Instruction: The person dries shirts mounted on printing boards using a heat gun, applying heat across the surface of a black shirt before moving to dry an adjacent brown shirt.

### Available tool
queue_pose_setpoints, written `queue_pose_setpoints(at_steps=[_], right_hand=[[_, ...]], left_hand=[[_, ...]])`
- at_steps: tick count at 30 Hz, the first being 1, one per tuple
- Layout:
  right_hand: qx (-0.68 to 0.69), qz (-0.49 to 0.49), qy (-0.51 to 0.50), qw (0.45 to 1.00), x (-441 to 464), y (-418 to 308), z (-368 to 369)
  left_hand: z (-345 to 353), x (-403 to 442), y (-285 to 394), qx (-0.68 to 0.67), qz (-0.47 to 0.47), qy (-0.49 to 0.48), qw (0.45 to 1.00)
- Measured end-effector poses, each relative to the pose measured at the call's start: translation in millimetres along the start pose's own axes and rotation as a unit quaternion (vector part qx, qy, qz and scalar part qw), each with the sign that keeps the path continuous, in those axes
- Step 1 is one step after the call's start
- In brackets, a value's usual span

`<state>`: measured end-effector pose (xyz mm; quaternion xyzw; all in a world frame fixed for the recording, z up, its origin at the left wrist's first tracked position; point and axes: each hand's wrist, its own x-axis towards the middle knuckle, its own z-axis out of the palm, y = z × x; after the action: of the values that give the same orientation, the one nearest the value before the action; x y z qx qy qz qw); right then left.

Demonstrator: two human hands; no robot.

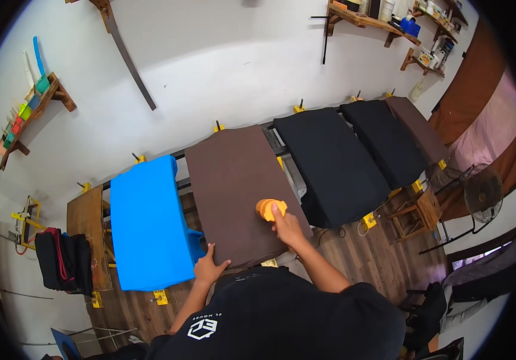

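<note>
A brown cloth (234,180) is stretched over a flat board in front of me. On its lower right part, my right hand (286,228) grips a round orange and yellow tool (271,210) that rests on the cloth. My left hand (210,267) lies at the cloth's lower left corner with its fingers spread and holds nothing. To the left, a bright blue cloth (147,225) covers the neighbouring board. A black cloth (333,168) covers the board to the right.
Farther right are another black cloth (384,141), a brown cloth (417,129), a wooden stool (417,216) and a fan (483,193). A bare wooden board (85,222) with dark folded fabric (63,261) stands left. Shelves (42,111) hang on the wall. Yellow clamps (160,297) edge the boards.
</note>
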<state>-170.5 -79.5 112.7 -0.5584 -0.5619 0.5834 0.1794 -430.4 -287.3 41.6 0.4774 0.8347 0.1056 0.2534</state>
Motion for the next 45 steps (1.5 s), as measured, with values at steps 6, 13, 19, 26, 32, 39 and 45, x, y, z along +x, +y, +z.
queue_pose_setpoints(at_steps=[6,13,19,26,32,39,45], right_hand=[[-0.099,-0.058,0.121,0.986,0,22,-28],[-0.108,-0.019,0.153,0.982,-36,21,-49],[-0.216,-0.072,0.181,0.957,-33,38,-47],[-0.143,-0.045,0.081,0.985,-38,14,-28],[0.01,0.009,-0.035,0.999,-29,1,-6],[-0.032,-0.022,0.015,0.999,-24,6,-12],[-0.178,-0.101,0.201,0.958,-22,16,-30]], left_hand=[[7,21,-24,-0.012,0.072,0.012,0.997],[0,20,-2,0.089,0.065,-0.103,0.989],[-7,34,12,0.155,0.067,-0.139,0.976],[-27,52,31,0.145,0.066,-0.186,0.97],[-39,58,58,0.206,0.069,-0.226,0.949],[-44,63,74,0.253,0.084,-0.254,0.93],[-44,64,82,0.255,0.084,-0.266,0.926]])
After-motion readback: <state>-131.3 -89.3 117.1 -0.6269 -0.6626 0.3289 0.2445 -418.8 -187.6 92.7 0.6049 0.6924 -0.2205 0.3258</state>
